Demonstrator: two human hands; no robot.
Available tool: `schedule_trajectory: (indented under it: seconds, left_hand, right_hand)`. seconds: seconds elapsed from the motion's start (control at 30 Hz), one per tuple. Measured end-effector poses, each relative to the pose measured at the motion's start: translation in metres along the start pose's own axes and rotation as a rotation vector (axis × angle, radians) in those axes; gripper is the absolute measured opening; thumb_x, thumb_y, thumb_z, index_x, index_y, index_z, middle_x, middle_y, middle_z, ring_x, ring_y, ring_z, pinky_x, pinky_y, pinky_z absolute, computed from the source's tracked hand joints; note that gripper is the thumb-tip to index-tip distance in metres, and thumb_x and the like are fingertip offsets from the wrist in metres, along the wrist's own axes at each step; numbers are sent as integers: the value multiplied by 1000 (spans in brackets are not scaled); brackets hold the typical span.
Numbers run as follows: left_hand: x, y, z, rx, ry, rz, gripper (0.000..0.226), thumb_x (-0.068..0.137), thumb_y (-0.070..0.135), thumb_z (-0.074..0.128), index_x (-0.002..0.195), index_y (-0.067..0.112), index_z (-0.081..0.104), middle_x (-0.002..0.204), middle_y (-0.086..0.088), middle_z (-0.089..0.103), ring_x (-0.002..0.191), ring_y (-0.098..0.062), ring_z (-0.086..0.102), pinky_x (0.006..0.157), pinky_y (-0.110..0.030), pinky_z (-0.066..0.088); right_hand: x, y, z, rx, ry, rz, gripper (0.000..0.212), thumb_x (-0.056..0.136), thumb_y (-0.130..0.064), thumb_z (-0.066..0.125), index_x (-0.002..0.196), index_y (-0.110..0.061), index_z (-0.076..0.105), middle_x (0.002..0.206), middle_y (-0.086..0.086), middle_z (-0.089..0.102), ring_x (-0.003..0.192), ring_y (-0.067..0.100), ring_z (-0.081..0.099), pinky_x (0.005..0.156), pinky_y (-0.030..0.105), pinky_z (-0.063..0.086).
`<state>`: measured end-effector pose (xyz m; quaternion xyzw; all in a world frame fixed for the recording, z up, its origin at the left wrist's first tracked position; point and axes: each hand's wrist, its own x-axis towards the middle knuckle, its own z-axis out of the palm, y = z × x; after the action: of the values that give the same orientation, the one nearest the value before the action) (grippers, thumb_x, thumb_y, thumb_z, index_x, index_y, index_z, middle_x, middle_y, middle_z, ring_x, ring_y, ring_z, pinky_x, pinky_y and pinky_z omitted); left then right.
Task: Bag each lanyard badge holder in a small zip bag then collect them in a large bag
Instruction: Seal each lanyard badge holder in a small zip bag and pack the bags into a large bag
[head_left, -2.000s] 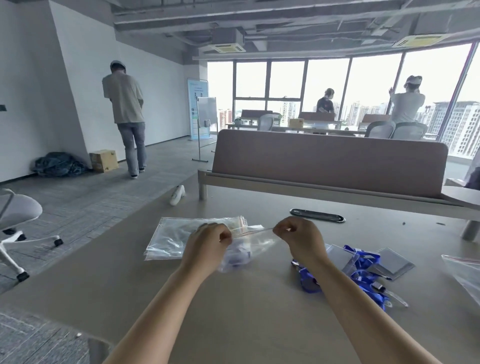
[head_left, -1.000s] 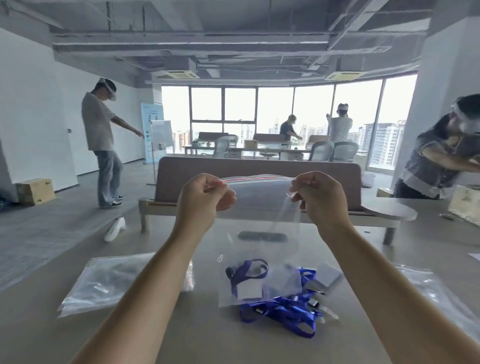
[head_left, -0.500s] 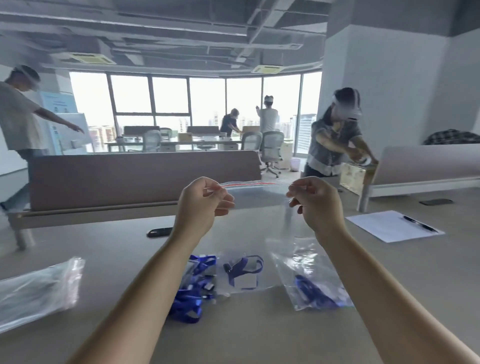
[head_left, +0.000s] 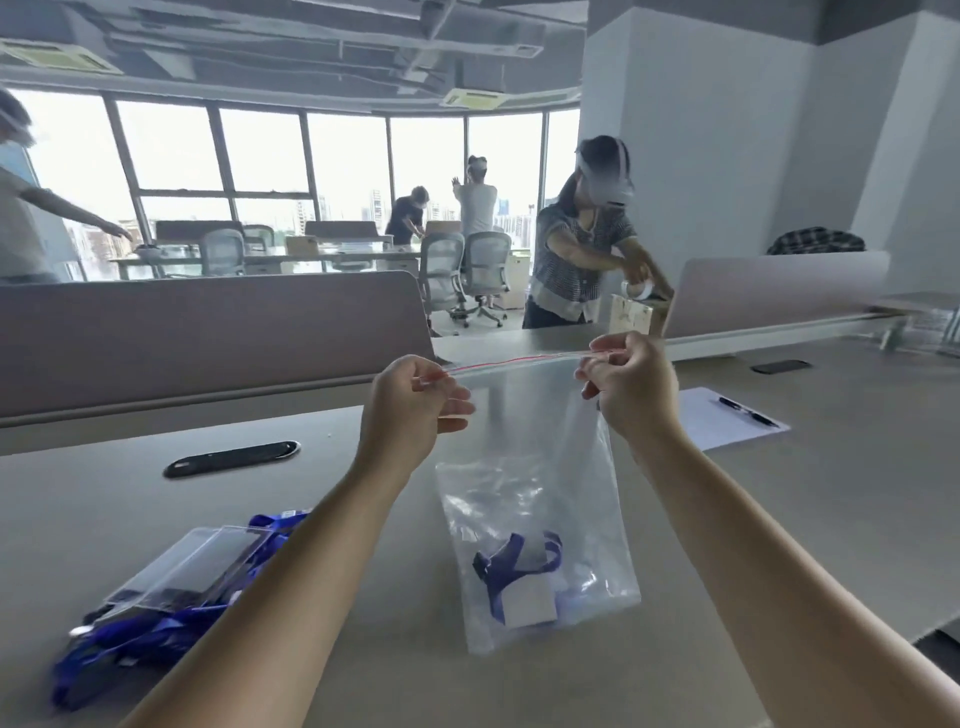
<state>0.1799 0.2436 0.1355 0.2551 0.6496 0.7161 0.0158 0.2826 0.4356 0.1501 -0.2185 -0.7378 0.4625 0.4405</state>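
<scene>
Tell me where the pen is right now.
In the head view the pen lies on the white sheet of paper, on the table at the right, past the right hand that pinches the zip bag by its top edge.

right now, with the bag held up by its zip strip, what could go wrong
1. The left hand and right hand pinch only the ends of the strip on the zip bag. Whether the middle is sealed is unclear, so the lanyard inside might slip out later.
2. The left forearm passes close over the loose lanyard pile and could drag it.
</scene>
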Motion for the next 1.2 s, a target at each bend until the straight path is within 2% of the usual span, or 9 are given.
schedule_trajectory:
  seconds: [0.23,0.37,0.57,0.63,0.73,0.8,0.87,1.0,1.2]
  left_hand:
    - [36,-91,18,316,62,-61,12,94,11,60,106,14,59,102,-1,71,94,-18,70,83,-29,53]
    - [49,-122,23,467,-32,-61,25,95,13,60,119,16,53,112,6,61,102,-8,58,82,-18,41]
    - [60,-154,24,570,-126,-92,40,95,20,63,133,21,50,142,3,50,117,-6,50,93,-22,36]
    - [61,-159,22,601,-169,-98,43,94,23,64,134,28,50,154,4,36,122,-9,48,101,-27,39]
    - [61,-162,20,595,-239,-95,45,93,22,66,134,32,52,164,7,16,142,-17,38,115,-35,36]
    - [60,-161,20,588,-242,-84,42,93,23,66,132,31,56,162,6,24,138,-15,40,112,-33,37]
    - [56,-156,18,567,-216,-65,35,93,21,66,127,26,60,149,3,46,128,-10,49,102,-26,40]
    - [41,-139,7,488,-158,-50,22,94,15,64,116,17,65,113,1,69,105,-13,64,93,-28,52]
    - [0,-108,-57,435,-103,-68,13,97,14,58,104,16,68,97,0,74,86,-17,71,85,-39,59]
  right_hand:
    - [27,89,51,113,-193,240,25,93,3,56,114,-10,51,89,13,66,72,23,68,85,47,58]
    - [38,126,78,93,-190,299,30,90,1,57,118,-9,52,79,3,65,76,26,68,87,53,56]
    - [48,159,100,37,-240,362,47,91,-3,55,137,1,45,79,2,60,76,25,64,87,48,57]
    - [51,163,103,33,-278,390,54,92,-5,57,143,-1,40,88,8,63,82,25,63,91,41,56]
    - [52,166,106,-36,-350,385,65,91,-16,63,149,-7,35,128,20,59,110,32,63,101,43,50]
    - [48,163,106,-103,-380,349,67,91,-22,65,149,-8,35,145,20,47,122,34,57,105,46,45]
    - [40,155,107,-116,-379,312,61,90,-22,66,145,-7,41,145,19,47,123,33,56,105,47,45]
    - [15,131,114,-101,-373,230,40,89,-21,67,126,-6,59,116,9,67,100,26,66,92,48,54]
    - [-48,80,150,-72,-466,144,17,85,-22,67,102,-23,67,93,-1,72,89,24,70,86,49,56]
